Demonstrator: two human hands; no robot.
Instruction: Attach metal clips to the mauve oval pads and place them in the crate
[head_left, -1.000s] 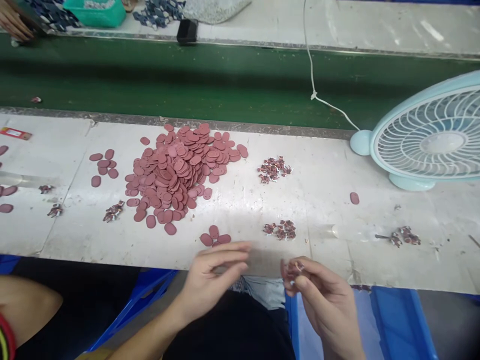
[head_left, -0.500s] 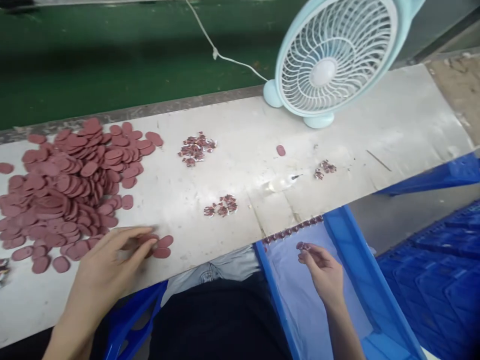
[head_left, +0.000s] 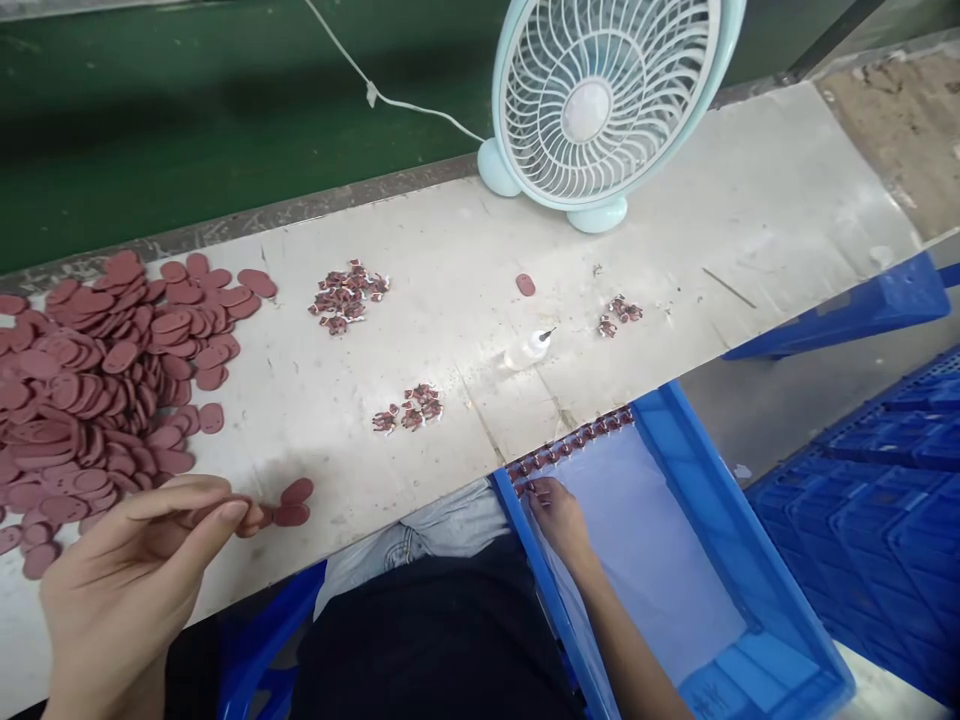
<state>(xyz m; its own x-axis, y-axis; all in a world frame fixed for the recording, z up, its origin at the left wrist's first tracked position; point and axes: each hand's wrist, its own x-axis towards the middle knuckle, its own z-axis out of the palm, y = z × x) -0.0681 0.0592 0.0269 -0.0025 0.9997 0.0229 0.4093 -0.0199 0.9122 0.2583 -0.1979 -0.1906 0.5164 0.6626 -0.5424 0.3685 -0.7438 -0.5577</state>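
My left hand (head_left: 150, 560) pinches a reddish oval disc (head_left: 251, 515) above the table's near left part. Two more discs (head_left: 297, 491) lie just right of its fingertips, and a large heap of such discs (head_left: 97, 390) spreads behind it. My right hand (head_left: 555, 510) reaches into a blue crate (head_left: 697, 480) lined with pale sheet. Its fingers are closed on a small dark red piece at the near left end of a row of similar pieces (head_left: 577, 440) along the crate's far edge.
A light blue fan (head_left: 589, 110) stands at the back. Small clusters of dark red pieces (head_left: 349, 297), a white bottle with a thin tip (head_left: 529, 350) and a thin stick (head_left: 729, 287) lie on the white table (head_left: 420, 250). Blue crates (head_left: 885, 520) stand at right.
My right hand has moved left inside the crate to the end of the row with its piece. My left hand has lifted a disc and shifted left. The camera view has shifted.
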